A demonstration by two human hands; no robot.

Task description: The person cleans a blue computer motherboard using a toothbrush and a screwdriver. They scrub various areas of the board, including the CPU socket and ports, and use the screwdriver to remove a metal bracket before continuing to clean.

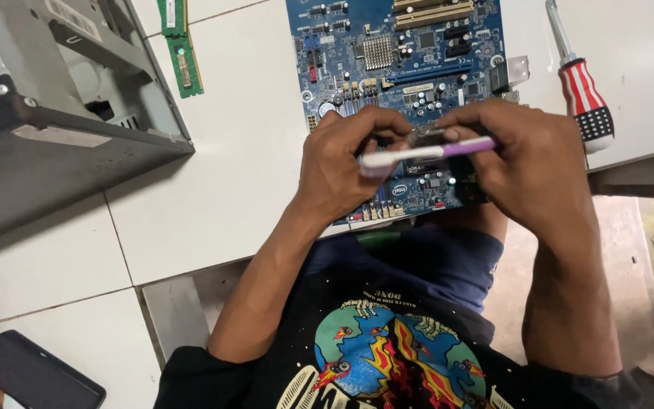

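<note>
A blue motherboard lies on the white tiled table, its near edge at the table's front. Both hands hover over the board's near part. My right hand grips a white and purple toothbrush by its purple handle, the brush lying crosswise. My left hand pinches a small dark chip-like part, held between the two hands; the brush's white head end rests against the left fingers. The part is mostly hidden by fingers.
A grey open computer case stands at the left. A green memory stick lies beside it. A screwdriver with a red, white and dark handle lies at the right. A dark flat object sits bottom left.
</note>
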